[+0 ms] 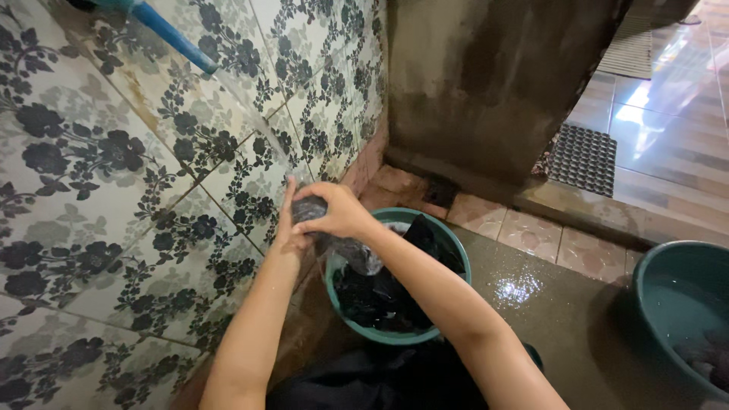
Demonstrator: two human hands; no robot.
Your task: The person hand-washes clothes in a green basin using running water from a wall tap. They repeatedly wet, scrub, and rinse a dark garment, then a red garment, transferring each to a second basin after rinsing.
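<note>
Both hands are raised above a green basin (456, 254) that stands on the wet floor (554, 319), close to the tiled wall (137, 175). The right hand (339, 211) is closed around a bunch of dark wet cloth (307, 206), with the fingers curled over its top. The left hand (287, 228) is just behind it, on the wall side; its fingers point up and press against the same cloth, so the cloth is squeezed between the two hands. A grey part of the cloth hangs down from the hands to the basin. Inside the basin lie more dark clothes (380, 300), and one black piece sticks up at the far rim.

A thin stream of water (262, 114) falls in a curve from a blue pipe (171, 34) at the top of the wall toward the hands. At the right edge stands a second basin (653, 296), also green, with water and some grey cloth inside. Beyond the low step lies a dark rubber mat (585, 158) on the glossy tiles. Black fabric (380, 383) covers the person's lap at the bottom.
</note>
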